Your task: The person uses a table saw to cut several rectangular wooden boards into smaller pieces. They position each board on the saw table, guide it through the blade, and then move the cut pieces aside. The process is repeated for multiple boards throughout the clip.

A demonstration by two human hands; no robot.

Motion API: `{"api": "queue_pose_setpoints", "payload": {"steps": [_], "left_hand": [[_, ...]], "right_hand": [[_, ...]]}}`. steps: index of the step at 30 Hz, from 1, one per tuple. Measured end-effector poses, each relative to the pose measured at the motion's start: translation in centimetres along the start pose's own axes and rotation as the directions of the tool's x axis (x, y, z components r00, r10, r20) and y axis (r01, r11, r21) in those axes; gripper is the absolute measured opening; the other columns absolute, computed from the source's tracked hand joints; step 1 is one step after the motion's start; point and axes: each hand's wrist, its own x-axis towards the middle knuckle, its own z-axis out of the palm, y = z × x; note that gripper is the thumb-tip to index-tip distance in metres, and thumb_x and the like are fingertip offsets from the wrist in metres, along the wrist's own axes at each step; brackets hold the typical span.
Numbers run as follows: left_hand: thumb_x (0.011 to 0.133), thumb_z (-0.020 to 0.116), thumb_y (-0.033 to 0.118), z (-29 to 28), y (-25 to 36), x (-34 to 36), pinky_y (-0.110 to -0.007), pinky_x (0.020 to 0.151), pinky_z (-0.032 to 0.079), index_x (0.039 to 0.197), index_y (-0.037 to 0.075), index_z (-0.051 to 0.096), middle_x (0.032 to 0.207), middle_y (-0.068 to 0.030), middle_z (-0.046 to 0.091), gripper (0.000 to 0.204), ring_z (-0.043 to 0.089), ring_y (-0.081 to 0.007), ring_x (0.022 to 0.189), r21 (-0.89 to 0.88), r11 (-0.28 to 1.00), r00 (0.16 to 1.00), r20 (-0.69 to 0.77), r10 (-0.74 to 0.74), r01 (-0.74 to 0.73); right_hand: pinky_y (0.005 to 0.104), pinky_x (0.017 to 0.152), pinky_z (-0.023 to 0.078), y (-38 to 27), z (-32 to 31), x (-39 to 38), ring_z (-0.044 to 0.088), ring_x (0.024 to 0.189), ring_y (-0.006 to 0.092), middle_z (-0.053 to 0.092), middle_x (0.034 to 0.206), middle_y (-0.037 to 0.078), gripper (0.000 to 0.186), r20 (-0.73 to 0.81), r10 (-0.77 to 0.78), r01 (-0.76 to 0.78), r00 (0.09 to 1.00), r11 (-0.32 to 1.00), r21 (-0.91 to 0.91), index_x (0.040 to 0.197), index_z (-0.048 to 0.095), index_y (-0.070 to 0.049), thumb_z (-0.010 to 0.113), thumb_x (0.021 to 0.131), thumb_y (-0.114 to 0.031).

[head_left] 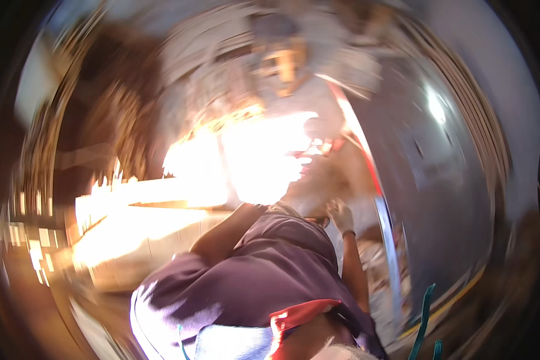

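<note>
My right hand (341, 216), in a pale glove with a dark band at the wrist, hangs beside my body. Its fingers look loosely apart, and nothing shows in them. It is nearest to the red and pale-blue edge of a large dark grey flat surface (444, 162). On the other side, my left forearm (225, 236) bends across in front of my purple shirt (276, 252). Glare and blur hide the fingers of my left hand, so what it touches cannot be made out.
Strong sunlight washes out the ground (258, 159) ahead and to the left. A low pale wall or block (162, 234) stands at left. A blurred yellow-orange object (285, 66) sits far ahead. Stacked, layered material (210, 45) lies beyond.
</note>
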Motion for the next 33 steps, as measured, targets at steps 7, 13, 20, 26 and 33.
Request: {"api": "queue_pose_setpoints", "payload": {"steps": [7,13,20,26,33], "left_hand": [[0.104,0.058,0.026,-12.1,-11.8,-14.9,-0.033,0.091,0.051,0.127,0.011,0.065,0.120,-0.0045,0.066,0.028,0.062,-0.0167,0.099,0.014,0.975,0.567,-0.811,0.141,-0.223],[0.101,0.064,0.031,-21.9,-8.7,-30.9,-0.035,0.089,0.052,0.111,0.001,0.064,0.108,-0.0138,0.074,0.031,0.068,-0.0216,0.101,-0.114,0.973,0.079,-0.988,-0.132,0.203],[0.091,0.071,0.048,-44.5,-16.5,-45.6,-0.050,0.101,0.051,0.125,0.004,0.064,0.122,-0.0264,0.069,0.056,0.066,-0.0430,0.118,-0.065,0.768,-0.350,-0.912,0.213,0.637],[0.092,0.068,0.061,-61.5,-15.7,-56.6,-0.050,0.083,0.058,0.122,0.006,0.071,0.113,-0.0192,0.075,0.062,0.074,-0.0367,0.102,-0.085,0.525,-0.304,-0.887,0.347,0.847],[0.092,0.068,0.062,-67.8,-15.5,-60.2,-0.050,0.081,0.058,0.120,0.007,0.072,0.110,-0.0185,0.076,0.063,0.074,-0.0364,0.100,-0.111,0.331,-0.202,-0.946,0.254,0.937]], "right_hand": [[0.0292,0.073,0.055,10.7,-1.2,-3.4,0.069,0.077,0.0124,0.070,0.079,0.006,0.026,0.436,0.332,-0.103,0.836,0.877,-0.470,0.099,0.073,-0.002,0.067,0.102,-0.027],[0.0284,0.075,0.055,9.2,-3.1,-4.2,0.068,0.080,0.0114,0.071,0.082,0.005,0.024,0.409,0.511,-0.334,0.756,0.839,-0.430,0.100,0.073,-0.002,0.066,0.103,-0.025],[0.0275,0.077,0.054,5.4,-4.2,-5.5,0.067,0.083,0.0102,0.072,0.086,0.004,0.021,0.429,0.561,-0.445,0.708,0.826,-0.345,0.101,0.074,-0.002,0.065,0.103,-0.021],[0.0267,0.079,0.053,2.5,-5.5,-8.7,0.066,0.086,0.0091,0.072,0.089,0.003,0.019,0.432,0.563,-0.503,0.705,0.826,-0.256,0.102,0.074,-0.003,0.064,0.104,-0.018],[0.0251,0.082,0.052,1.2,-12.1,-13.9,0.064,0.087,0.0074,0.071,0.094,-0.002,0.016,0.166,0.534,-0.460,0.829,0.820,-0.340,0.103,0.074,-0.001,0.062,0.105,-0.011]]}}
